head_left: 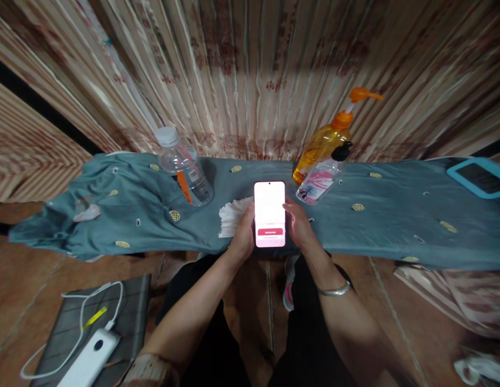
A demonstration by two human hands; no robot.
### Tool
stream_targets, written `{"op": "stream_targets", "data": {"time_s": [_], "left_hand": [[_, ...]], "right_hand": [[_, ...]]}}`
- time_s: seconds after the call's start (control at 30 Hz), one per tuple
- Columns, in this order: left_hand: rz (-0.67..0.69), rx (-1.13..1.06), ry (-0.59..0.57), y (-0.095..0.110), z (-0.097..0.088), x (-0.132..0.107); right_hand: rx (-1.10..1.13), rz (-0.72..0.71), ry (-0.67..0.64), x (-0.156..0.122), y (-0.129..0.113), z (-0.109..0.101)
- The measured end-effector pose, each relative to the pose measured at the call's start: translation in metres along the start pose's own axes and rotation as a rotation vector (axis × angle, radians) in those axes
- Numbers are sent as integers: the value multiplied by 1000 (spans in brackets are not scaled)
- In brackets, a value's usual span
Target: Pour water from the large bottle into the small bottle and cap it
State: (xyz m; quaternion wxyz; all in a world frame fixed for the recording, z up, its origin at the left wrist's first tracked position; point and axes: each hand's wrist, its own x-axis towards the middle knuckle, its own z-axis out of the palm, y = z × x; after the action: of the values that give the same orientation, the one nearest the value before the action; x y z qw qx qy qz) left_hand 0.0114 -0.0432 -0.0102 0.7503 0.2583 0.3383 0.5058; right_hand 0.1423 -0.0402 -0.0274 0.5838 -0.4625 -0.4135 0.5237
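Note:
A smartphone (pixel 270 207) with a bright, mostly white screen and a red bar near its bottom is held upright between both hands. Along its left edge, my left hand (pixel 245 231) is closed on it. My right hand (pixel 297 221) grips the opposite edge, the thumb at the side of the screen. Just behind my left hand lies a crumpled white cloth or tissue (pixel 230 216) on the teal cover. Beyond my right hand stand a clear pump bottle (pixel 319 181) with a pink label and a taller yellow pump bottle (pixel 323 141) with an orange head.
A clear plastic bottle (pixel 192 174) with a white cap stands left on the teal-covered narrow table (pixel 379 231). A blue-framed tablet-like object (pixel 481 177) lies at the far right. Lower left, a white power bank (pixel 91 357) with a cable rests on a dark stool. Curtains hang behind.

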Motion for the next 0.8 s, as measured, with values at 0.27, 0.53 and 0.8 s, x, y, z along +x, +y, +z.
{"op": "stream_targets", "data": {"time_s": [0.27,0.53,0.8], "left_hand": [[53,49,32,3,-7,1],[71,56,75,5,-11,4],[100,105,44,2,-16,7]], "right_hand": [[12,7,-32,-1,0,9],[-17,38,-22,0,5,12],[4,61,-4,0,7,13]]}}
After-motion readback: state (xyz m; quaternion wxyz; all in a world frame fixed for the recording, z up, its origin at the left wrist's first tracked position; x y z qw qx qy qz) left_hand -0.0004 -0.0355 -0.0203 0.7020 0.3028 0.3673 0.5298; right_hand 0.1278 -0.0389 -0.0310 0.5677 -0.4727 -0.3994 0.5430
